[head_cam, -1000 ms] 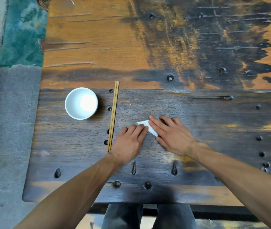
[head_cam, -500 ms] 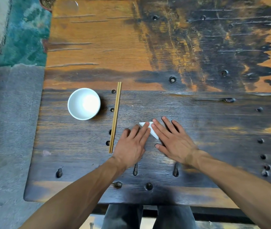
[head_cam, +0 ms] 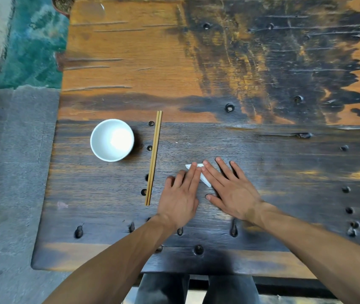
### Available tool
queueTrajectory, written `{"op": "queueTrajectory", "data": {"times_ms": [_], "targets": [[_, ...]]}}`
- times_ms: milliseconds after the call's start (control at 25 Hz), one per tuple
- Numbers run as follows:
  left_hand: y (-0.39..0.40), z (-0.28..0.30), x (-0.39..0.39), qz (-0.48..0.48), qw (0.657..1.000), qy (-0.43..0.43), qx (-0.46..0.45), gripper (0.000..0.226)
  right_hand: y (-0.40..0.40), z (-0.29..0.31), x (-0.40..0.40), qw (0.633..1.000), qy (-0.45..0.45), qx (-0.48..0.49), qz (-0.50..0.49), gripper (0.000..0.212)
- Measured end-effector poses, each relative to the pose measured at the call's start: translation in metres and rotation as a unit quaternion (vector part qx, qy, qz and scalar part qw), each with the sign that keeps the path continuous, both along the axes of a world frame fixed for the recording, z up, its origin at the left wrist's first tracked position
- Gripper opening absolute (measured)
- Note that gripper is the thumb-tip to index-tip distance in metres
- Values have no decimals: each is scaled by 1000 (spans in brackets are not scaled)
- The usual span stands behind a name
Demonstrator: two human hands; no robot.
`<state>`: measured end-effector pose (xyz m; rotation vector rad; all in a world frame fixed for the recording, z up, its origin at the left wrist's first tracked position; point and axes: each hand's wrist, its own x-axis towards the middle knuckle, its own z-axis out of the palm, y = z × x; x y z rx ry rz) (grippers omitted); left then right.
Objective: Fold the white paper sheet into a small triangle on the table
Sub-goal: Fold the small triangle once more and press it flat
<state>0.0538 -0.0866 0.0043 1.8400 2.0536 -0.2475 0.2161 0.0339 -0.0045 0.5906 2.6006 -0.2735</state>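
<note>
Both hands flat on dark wooden counter point(head_cam: 284, 163), fingers straight, gripping nothing. Left hand point(head_cam: 180, 198) and right hand point(head_cam: 231, 189) press folded white paper point(head_cam: 204, 177), mostly hidden beneath fingertips. Chopsticks point(head_cam: 153, 157) at 9 o'clock from paper; white bowl point(head_cam: 112, 140) at 10 o'clock.

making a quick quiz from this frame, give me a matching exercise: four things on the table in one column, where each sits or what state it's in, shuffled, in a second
Things:
1. white bowl
2. chopsticks
3. folded white paper
4. right hand

Places or states:
A. lying as a straight pair between the bowl and the hands
B. flat, fingers straight and spread, on the paper's right side
C. farthest left, upright
D. mostly covered, pressed under both hands' fingers

Pairs: 1-C, 2-A, 3-D, 4-B
</note>
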Motion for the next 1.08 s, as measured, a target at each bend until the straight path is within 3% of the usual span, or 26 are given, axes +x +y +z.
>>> {"op": "queueTrajectory", "data": {"times_ms": [240, 440, 880, 1080], "targets": [[-4, 8, 2, 121, 992, -38, 1, 83, 2, 2, 0, 1000, 5, -14, -2, 75], [2, 2, 2, 10, 1000, -12, -27, 78, 4, 5, 0, 1000, 14, -20, -1, 75], [4, -1, 2, 7, 999, 3, -44, 77, 21, 19, 36, 997, 27, -15, 65, 60], [2, -5, 0, 6, 999, 7, -34, 76, 2, 9, 0, 998, 48, -28, 32, 73]]}}
